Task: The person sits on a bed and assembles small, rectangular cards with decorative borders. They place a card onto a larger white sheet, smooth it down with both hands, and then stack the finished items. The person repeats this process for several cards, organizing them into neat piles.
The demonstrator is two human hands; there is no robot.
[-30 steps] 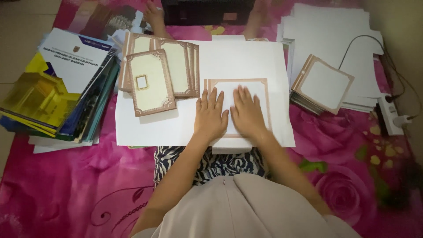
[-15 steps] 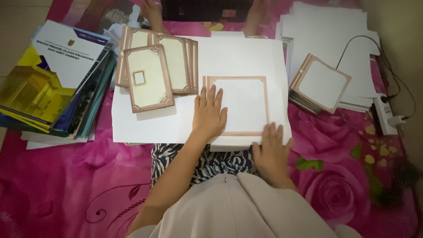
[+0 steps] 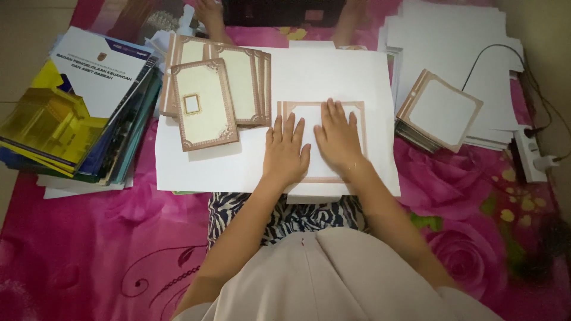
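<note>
Brown-bordered white card (image 3: 357, 110) lies under flat, open left hand (image 3: 285, 151) and right hand (image 3: 337, 137).

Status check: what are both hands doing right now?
Left hand and right hand flat on bordered sheet, fingers spread. Sheet lies on white paper. Card stack beside, not in the way.

A home, with paperwork done on the floor: a pink rose-patterned mat (image 3: 89, 249) covers pale floor tiles (image 3: 24, 47), a power strip (image 3: 526, 156) lies beside it, and booklets (image 3: 71, 113) and paper stacks (image 3: 458, 41) are piled around.
</note>
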